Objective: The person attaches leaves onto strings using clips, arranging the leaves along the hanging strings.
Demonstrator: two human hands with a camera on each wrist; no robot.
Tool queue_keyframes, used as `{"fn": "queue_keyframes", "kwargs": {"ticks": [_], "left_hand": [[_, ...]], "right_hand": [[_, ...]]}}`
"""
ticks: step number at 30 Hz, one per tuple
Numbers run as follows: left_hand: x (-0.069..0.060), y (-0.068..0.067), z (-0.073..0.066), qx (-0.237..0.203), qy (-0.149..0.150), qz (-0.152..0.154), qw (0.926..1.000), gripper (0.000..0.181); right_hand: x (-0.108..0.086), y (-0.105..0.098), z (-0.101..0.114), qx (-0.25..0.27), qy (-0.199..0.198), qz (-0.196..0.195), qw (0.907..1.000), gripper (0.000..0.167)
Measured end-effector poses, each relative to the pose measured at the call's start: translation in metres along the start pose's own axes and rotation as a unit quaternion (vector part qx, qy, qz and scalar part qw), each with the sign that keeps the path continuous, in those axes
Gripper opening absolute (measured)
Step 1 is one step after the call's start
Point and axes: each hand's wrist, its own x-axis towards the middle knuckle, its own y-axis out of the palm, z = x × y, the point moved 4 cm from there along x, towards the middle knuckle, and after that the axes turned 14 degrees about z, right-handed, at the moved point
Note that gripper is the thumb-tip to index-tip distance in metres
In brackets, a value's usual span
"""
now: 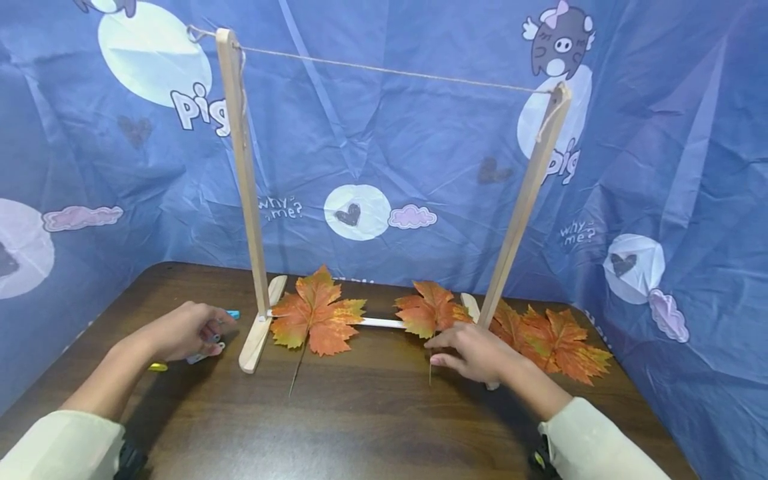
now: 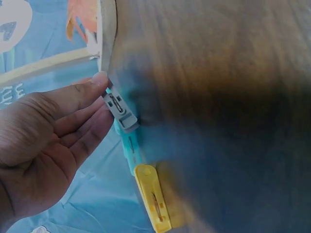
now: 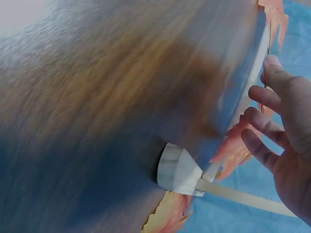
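Observation:
My left hand (image 1: 189,331) is at the left of the table, thumb and fingertips pinching a grey clothespin (image 2: 119,109). Beside it lie a blue clothespin (image 2: 130,145) and a yellow clothespin (image 2: 154,199). My right hand (image 1: 471,350) is over the stem of an orange maple leaf (image 1: 429,308), its thumb and forefinger apart and the fingers loosely bent. In the right wrist view the thin stem (image 3: 269,36) passes by the thumb tip; contact is hard to judge. Another maple leaf (image 1: 318,313) lies to the left, its stem toward me.
A wooden frame has a left post (image 1: 243,167), a right post (image 1: 522,213) and a string (image 1: 384,69) stretched between their tops. A white bar (image 1: 382,323) joins the feet. More maple leaves (image 1: 558,340) lie at the right. Blue printed cloth (image 1: 390,147) surrounds the brown table (image 1: 360,427).

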Motion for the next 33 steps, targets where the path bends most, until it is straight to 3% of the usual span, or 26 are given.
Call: {"fn": "queue_keyframes", "kwargs": {"ticks": [8,12,17,25,33], "left_hand": [[-0.001,-0.005,-0.012,-0.001,0.027,-0.001,0.9996,0.035],[-0.002,-0.008,-0.020,0.025,0.055,-0.025,0.9978,0.025],[-0.001,-0.011,-0.034,0.036,0.087,-0.040,0.9947,0.025],[0.007,-0.018,-0.068,0.037,0.128,-0.041,0.9902,0.028],[0.019,-0.031,-0.108,0.078,0.132,-0.061,0.9863,0.032]], "right_hand": [[0.000,-0.013,0.000,0.041,-0.009,-0.049,0.9979,0.026],[0.002,-0.021,0.000,0.072,-0.007,-0.078,0.9943,0.024],[0.005,-0.030,0.001,0.115,0.008,-0.101,0.9882,0.022],[0.009,-0.048,0.002,0.136,0.010,-0.166,0.9765,0.016],[0.009,-0.074,0.001,0.198,0.059,-0.223,0.9526,0.014]]}}
